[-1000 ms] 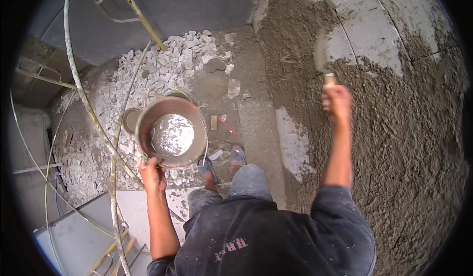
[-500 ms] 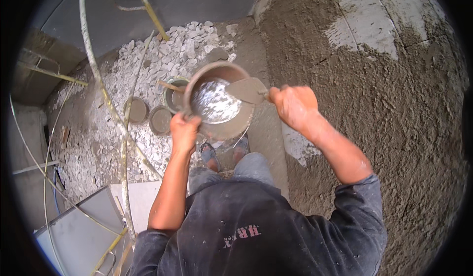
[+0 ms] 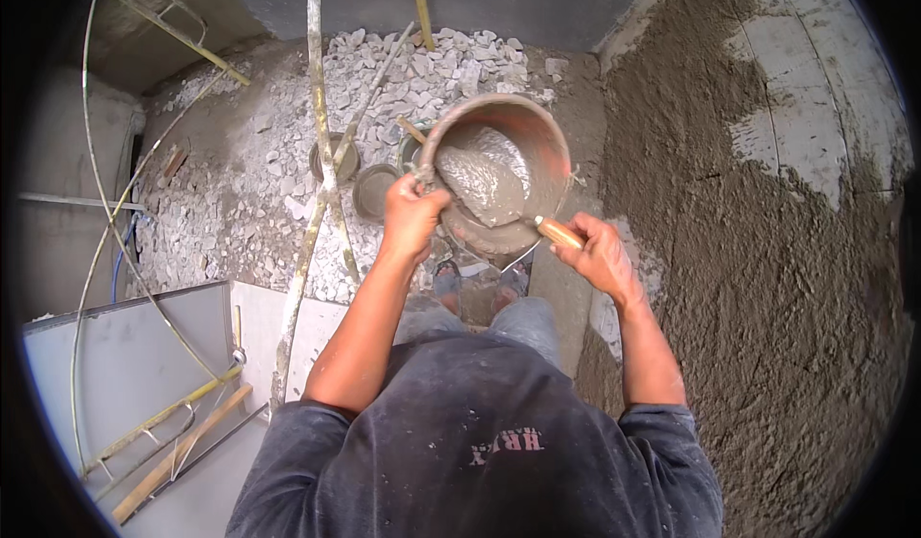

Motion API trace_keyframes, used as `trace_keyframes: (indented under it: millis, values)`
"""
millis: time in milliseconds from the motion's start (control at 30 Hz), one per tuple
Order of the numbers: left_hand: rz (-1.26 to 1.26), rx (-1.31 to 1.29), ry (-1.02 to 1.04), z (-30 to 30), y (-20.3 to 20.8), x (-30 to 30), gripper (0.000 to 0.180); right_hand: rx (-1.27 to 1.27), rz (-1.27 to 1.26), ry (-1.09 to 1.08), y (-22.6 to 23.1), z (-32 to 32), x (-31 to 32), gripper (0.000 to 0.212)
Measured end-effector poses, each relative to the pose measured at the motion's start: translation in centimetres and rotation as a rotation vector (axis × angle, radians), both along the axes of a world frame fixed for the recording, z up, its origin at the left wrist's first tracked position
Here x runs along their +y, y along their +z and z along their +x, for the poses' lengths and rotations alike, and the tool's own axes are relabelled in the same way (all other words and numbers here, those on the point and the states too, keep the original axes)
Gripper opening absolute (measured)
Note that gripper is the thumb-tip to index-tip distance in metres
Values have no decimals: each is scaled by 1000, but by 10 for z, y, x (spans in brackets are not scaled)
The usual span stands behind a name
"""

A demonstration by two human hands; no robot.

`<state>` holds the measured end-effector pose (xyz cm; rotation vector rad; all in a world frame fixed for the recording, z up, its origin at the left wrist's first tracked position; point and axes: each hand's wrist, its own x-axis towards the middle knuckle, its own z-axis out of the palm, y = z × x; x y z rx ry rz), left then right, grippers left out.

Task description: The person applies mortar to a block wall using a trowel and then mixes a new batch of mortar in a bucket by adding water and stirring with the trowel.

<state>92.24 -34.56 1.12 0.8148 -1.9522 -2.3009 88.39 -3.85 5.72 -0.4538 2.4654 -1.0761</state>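
A round, mortar-smeared bucket (image 3: 554,144) is tilted in front of me, with wet grey mortar and shiny water inside. My left hand (image 3: 414,219) is closed on the bucket's left rim. In my right hand (image 3: 602,258) is a trowel (image 3: 558,233), gripped by its wooden handle. The handle crosses the near right edge of the bucket. Wet and grey, the trowel's blade reaches into the bucket and lies against the mortar there, so its outline is hard to make out.
Small mortar-coated buckets (image 3: 375,192) stand left of the large one. White rubble (image 3: 259,212) covers the ground behind and leftward. Scaffold poles (image 3: 319,87) rise at the left, close to my left arm. A wall with rough wet mortar (image 3: 758,298) runs along the right.
The trowel has gone from above the bucket's right side down into its contents. My right hand has come lower and nearer me. The whole view has shifted; my left hand still holds the rim.
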Motion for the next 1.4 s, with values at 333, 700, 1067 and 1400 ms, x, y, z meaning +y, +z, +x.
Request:
trace_keyframes:
  millis: [333, 700, 1067, 1400]
  values:
    - [201, 86, 433, 31, 6, -17, 21, -84, -496, 72, 18, -57, 52, 28]
    - [162, -30, 318, 3, 7, 20, 23, 316, -398, -981, 154, -10, 323, 16]
    - [-24, 32, -204, -39, 34, 89, 13, 557, 775, -90, 166, 13, 109, 27]
    - [73, 63, -233, -26, 33, 83, 11, -1, 276, 39, 47, -5, 93, 21]
